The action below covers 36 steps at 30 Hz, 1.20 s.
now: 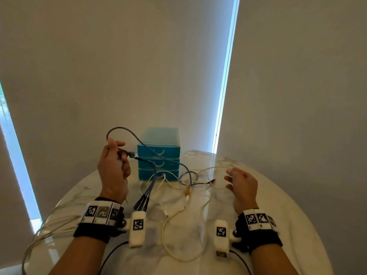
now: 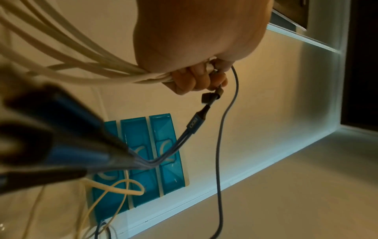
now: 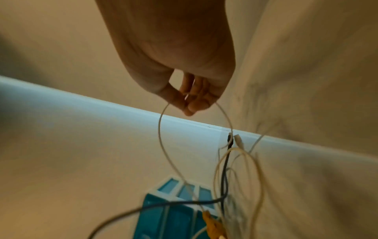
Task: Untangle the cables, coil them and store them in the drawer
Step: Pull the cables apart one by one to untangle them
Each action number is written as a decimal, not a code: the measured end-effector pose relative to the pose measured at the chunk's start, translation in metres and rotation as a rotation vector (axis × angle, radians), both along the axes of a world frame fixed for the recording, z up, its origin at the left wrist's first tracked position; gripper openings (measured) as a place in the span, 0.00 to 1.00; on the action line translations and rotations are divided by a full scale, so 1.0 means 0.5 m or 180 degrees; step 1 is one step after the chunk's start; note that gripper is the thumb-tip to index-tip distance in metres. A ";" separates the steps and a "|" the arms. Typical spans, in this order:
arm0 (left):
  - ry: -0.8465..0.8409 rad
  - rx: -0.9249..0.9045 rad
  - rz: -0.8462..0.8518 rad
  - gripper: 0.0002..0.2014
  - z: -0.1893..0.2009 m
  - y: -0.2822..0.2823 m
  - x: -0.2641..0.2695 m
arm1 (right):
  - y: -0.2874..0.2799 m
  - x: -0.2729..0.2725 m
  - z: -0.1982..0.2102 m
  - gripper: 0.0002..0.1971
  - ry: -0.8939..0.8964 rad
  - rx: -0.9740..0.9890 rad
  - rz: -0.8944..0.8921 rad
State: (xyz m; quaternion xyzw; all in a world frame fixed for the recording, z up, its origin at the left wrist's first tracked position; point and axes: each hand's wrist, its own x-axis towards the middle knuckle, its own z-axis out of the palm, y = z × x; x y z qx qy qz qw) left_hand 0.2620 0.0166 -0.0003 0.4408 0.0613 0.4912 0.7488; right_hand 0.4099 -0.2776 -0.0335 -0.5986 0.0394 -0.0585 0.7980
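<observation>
Cables still lie knotted in front of the blue drawer unit [image 1: 158, 153], so we judge that we are early in the untangling, with nothing stored and all three drawers closed. Our left hand [image 1: 113, 171], raised just left of the unit, is clenched around a bundle of white cable loops [image 2: 67, 53] and also grips the grey-blue cable [image 1: 139, 139] near its plug, from which a splitter with several dark connectors [image 1: 142, 203] hangs toward us. Our right hand [image 1: 243, 187], to the right of the unit, pinches a thin white cable [image 3: 161, 129] between thumb and fingertips [image 3: 196, 105], lifting it as a loop out of the heap. To do this step well, we should draw that thin strand out slowly and follow where it crosses the grey-blue cable and the yellow cable [image 1: 168, 233], since a hard pull would likely tighten the knot near the yellow connector [image 1: 187, 192] in front of the unit. Keeping the left hand high lets the hanging lengths fall apart by themselves. The unit stands at the far side of a round white marble table [image 1: 268, 195], and the loose cables sprawl from its base toward us. Behind it hang pale roller blinds [image 1: 119, 66], with bright strips of daylight showing at their edges.
</observation>
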 end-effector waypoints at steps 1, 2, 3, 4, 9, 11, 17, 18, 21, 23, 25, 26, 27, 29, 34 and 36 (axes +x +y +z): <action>-0.0070 -0.0143 -0.0030 0.18 -0.001 0.007 0.000 | -0.002 0.005 0.002 0.11 0.0038 0.0144 -0.0124; -0.0122 -0.0267 -0.0059 0.18 -0.003 0.013 -0.001 | -0.004 0.007 0.004 0.11 0.0062 0.0141 -0.0108; -0.0152 -0.0360 -0.0083 0.18 -0.004 0.018 0.000 | -0.002 0.004 0.008 0.12 0.0072 0.0060 0.0041; -0.0157 -0.0419 -0.0105 0.18 -0.005 0.021 0.002 | 0.002 -0.001 0.011 0.15 0.0070 -0.0079 0.0255; -0.0116 -0.0438 -0.0139 0.19 -0.013 0.017 0.010 | 0.022 0.009 0.029 0.22 0.0034 -0.1506 0.0921; -0.0111 -0.0445 -0.0147 0.19 -0.014 0.018 0.010 | 0.037 0.033 0.032 0.17 -0.0128 -0.2511 0.1123; -0.0117 -0.0458 -0.0134 0.19 -0.014 0.019 0.004 | 0.070 0.089 0.025 0.15 -0.0779 -0.4305 0.1125; -0.0123 -0.0469 -0.0128 0.19 -0.014 0.020 0.004 | 0.071 0.097 0.022 0.13 -0.0793 -0.4617 0.1164; -0.0105 -0.0454 -0.0107 0.19 -0.014 0.019 0.007 | 0.064 0.107 0.027 0.10 -0.0593 -0.5062 0.1506; -0.0080 -0.0432 -0.0100 0.19 -0.014 0.017 0.007 | 0.051 0.104 0.040 0.10 -0.0505 -0.5118 0.1798; -0.0055 -0.0405 -0.0090 0.19 -0.015 0.015 0.007 | 0.035 0.093 0.047 0.11 -0.0611 -0.5256 0.1999; -0.0028 -0.0393 -0.0085 0.19 -0.015 0.014 0.007 | 0.027 0.091 0.045 0.13 -0.0677 -0.5309 0.2023; -0.0004 -0.0382 -0.0084 0.19 -0.016 0.013 0.007 | 0.021 0.091 0.041 0.14 -0.0705 -0.5274 0.2007; -0.0009 -0.0368 -0.0098 0.19 -0.016 0.011 0.007 | 0.016 0.100 0.035 0.15 -0.0714 -0.5127 0.1814; -0.0132 -0.0378 -0.0145 0.19 -0.017 0.015 0.003 | 0.013 0.122 0.098 0.14 -0.0937 -0.2578 -0.0041; -0.0093 -0.0359 -0.0234 0.19 -0.013 0.015 0.006 | 0.018 0.105 0.154 0.14 -0.0857 -0.0978 -0.0084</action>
